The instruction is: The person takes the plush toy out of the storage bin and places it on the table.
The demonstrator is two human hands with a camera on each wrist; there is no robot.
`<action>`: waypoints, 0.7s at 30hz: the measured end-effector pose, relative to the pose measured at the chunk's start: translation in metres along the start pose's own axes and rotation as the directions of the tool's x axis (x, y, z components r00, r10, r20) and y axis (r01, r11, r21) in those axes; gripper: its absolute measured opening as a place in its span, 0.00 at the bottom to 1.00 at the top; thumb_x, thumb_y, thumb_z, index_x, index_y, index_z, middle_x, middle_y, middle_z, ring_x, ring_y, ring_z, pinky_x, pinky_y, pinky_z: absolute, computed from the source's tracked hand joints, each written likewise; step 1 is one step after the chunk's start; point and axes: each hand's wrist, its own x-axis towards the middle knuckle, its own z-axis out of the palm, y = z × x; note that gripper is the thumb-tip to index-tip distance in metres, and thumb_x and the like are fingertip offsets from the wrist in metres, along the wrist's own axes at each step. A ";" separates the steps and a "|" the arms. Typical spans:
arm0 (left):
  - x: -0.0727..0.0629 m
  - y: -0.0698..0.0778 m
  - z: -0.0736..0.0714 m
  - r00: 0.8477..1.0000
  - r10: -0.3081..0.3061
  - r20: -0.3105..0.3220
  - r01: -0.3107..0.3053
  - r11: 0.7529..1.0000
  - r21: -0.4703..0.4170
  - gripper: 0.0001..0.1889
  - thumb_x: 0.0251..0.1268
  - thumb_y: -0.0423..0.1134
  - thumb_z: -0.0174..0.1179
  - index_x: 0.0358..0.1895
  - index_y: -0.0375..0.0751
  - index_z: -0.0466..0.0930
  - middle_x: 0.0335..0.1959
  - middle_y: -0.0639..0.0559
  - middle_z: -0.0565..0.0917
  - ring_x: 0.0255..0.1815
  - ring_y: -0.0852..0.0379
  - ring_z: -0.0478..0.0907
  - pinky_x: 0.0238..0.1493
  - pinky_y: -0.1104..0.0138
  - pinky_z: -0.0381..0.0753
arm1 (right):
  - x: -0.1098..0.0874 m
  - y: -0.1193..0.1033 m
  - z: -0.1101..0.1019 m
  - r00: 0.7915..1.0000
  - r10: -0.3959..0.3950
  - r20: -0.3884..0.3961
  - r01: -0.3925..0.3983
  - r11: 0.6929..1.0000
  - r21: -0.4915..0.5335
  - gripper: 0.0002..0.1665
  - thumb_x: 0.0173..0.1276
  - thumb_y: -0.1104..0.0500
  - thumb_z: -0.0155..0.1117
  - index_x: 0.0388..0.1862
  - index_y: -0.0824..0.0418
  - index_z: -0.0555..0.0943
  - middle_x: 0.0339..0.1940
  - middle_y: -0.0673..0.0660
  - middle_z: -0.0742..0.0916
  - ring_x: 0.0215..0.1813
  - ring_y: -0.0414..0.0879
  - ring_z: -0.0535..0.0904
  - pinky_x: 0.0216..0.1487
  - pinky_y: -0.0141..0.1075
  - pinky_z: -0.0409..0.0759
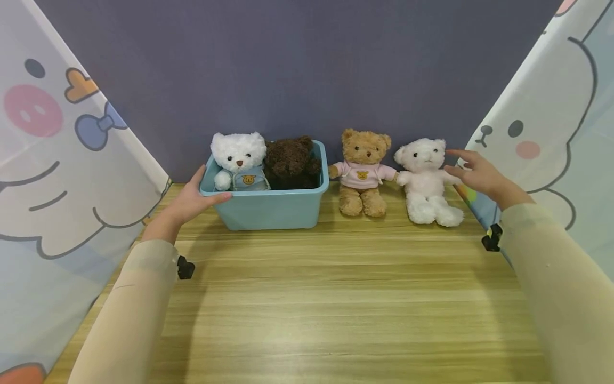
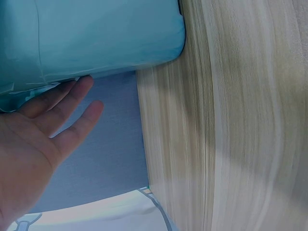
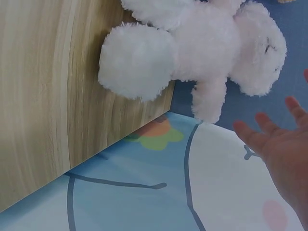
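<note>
My left hand [image 1: 184, 202] rests at the left end of a light blue plastic bin [image 1: 268, 210]. In the head view its thumb lies along the front rim; in the left wrist view the other fingers [image 2: 72, 103] look fairly straight beside the bin's wall [image 2: 110, 38]. Inside the bin sit a white teddy bear [image 1: 238, 151] in a blue top and a dark brown teddy bear [image 1: 290, 157]. My right hand [image 1: 484, 173] is beside an unclothed white teddy bear [image 1: 426, 181], its fingers spread and apart from the plush [image 3: 207, 43] in the right wrist view.
A tan teddy bear [image 1: 363, 173] in a pink hoodie sits between the bin and the white bear. All stand on a wood-grain table [image 1: 336, 298] against a dark grey back panel [image 1: 307, 69]. Cartoon-printed cloths slope down at left [image 1: 53, 176] and right [image 1: 566, 122].
</note>
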 end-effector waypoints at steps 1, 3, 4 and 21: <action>0.000 0.000 0.000 1.000 0.000 -0.002 0.000 1.000 0.000 0.68 0.67 0.70 0.66 0.85 0.60 0.15 0.90 0.43 0.28 0.89 0.27 0.34 0.82 0.26 0.49 | 0.000 -0.001 0.001 1.000 0.002 0.003 -0.002 1.000 0.001 0.49 0.85 0.37 0.49 0.91 0.57 0.44 0.90 0.69 0.39 0.84 0.83 0.43 0.78 0.80 0.48; 0.000 0.000 0.000 1.000 0.000 -0.004 0.000 1.000 0.000 0.68 0.67 0.70 0.67 0.86 0.60 0.16 0.90 0.42 0.29 0.89 0.27 0.35 0.82 0.27 0.49 | 0.002 -0.003 0.002 1.000 0.008 0.008 -0.008 1.000 -0.001 0.49 0.85 0.37 0.50 0.91 0.56 0.44 0.90 0.69 0.39 0.84 0.83 0.43 0.78 0.80 0.48; 0.001 0.000 0.000 1.000 0.000 -0.005 0.000 1.000 -0.002 0.68 0.66 0.70 0.67 0.86 0.60 0.16 0.90 0.42 0.29 0.89 0.27 0.35 0.82 0.27 0.49 | 0.002 -0.005 0.002 1.000 0.014 0.010 -0.014 1.000 -0.003 0.49 0.85 0.37 0.50 0.91 0.56 0.43 0.90 0.69 0.39 0.84 0.83 0.43 0.77 0.81 0.48; -0.001 0.001 -0.001 1.000 -0.007 0.000 0.007 1.000 0.001 0.69 0.64 0.73 0.66 0.85 0.60 0.15 0.90 0.41 0.29 0.89 0.27 0.35 0.82 0.27 0.50 | 0.028 -0.076 0.016 0.997 -0.074 0.036 0.074 0.997 -0.020 0.47 0.84 0.35 0.51 0.92 0.44 0.46 0.92 0.63 0.43 0.85 0.77 0.53 0.76 0.77 0.59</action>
